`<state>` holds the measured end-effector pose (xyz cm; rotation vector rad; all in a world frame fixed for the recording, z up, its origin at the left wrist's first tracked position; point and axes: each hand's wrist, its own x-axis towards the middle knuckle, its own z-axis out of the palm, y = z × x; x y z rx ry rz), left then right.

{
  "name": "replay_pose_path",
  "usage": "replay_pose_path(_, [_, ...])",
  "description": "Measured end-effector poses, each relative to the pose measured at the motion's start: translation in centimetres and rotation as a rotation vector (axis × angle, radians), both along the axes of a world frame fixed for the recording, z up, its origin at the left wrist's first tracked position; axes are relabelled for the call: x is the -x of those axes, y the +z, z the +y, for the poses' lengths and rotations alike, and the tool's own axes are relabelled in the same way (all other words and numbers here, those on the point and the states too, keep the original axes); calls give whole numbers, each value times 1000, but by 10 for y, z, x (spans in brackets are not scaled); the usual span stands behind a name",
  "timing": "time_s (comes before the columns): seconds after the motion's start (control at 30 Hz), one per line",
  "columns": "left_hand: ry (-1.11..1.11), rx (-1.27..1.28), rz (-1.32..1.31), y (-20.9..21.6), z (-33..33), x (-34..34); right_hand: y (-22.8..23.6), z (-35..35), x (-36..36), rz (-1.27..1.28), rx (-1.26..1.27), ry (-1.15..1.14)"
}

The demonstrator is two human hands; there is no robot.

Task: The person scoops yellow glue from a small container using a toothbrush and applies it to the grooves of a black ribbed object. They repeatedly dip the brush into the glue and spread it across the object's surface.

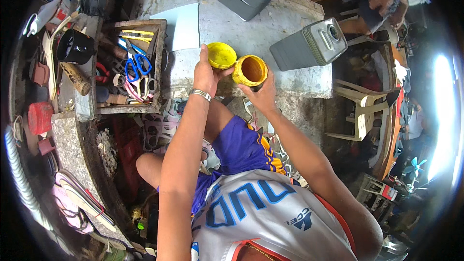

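Note:
My left hand is closed on a round yellow lid, its inner side facing up and smeared. Right beside it, my right hand grips a yellow jar with an uncovered mouth tilted toward me. Brownish-orange residue coats the jar's inside; how full it is I cannot tell. Lid and jar are close together at the near edge of a worn, pale worktable.
Left of the table, a wooden tool tray holds blue-handled scissors and other tools. A white sheet and two grey metal cans lie on the tabletop. Plastic chairs stand at right; another person sits at the far right.

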<state>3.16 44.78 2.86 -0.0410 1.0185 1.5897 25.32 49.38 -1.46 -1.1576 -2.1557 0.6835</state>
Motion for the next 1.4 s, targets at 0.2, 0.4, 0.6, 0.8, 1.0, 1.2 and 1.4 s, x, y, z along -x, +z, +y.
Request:
replay_pose_path(0.2, [-9, 217, 268, 19, -17, 1, 5, -1, 1, 16, 17, -16])
replay_pose_path(0.4, [-24, 263, 478, 23, -70, 1, -3, 2, -3, 22, 17, 10])
replay_pose_path(0.6, [50, 241, 688, 29, -186, -10, 1, 2, -4, 203, 243, 52])
replay_pose_path(0.8, [313, 364, 760, 43, -315, -43, 11, 6, -7, 60, 343, 24])
replay_pose_path(1.0, [593, 533, 691, 23, -413, -95, 19, 9, -2, 104, 293, 133])
replay_pose_path(1.2, [729, 756, 567, -28, -492, -151, 19, 3, -12, 137, 328, 236])
replay_pose_path(1.4, [875, 864, 293, -70, -551, -191, 37, -20, -35, -47, 298, 8])
